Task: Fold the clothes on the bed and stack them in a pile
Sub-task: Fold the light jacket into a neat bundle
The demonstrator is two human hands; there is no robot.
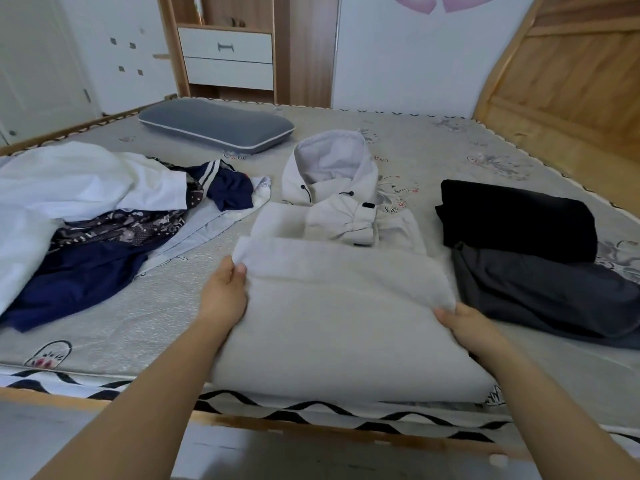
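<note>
Patterned bed [166, 317]: unfolded clothes heap [86, 216] cut off at its left edge. At the near edge, left hand [225, 292] and right hand [465, 323] pinch the white garment's [339, 327] blurred fold; fingertips hidden. Dark folded pile [526, 258] right.

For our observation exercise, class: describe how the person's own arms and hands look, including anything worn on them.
Both forearms are bare, with no sleeves in view. The left hand and right hand wear no gloves, and no watch, bracelet or ring shows. Fingernails appear short and unpainted, though blur limits certainty.
</note>
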